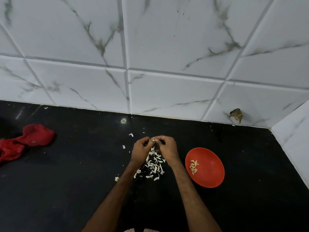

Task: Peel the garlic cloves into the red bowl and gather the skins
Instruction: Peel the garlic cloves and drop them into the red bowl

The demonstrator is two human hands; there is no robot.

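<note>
Black countertop ran beneath a white marbled tile wall. Just left of the red bowl, the left hand and right hand met, both pinching one small garlic clove between curled fingertips. Below them, also left of the bowl, lay a loose pile of pale skins. Peeled cloves sat inside the bowl. Far left of the bowl lay a crumpled red cloth.

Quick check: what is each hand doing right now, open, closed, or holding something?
Left hand: fingers curled, pinching a garlic clove.
Right hand: fingers curled, pinching the same garlic clove.
</note>
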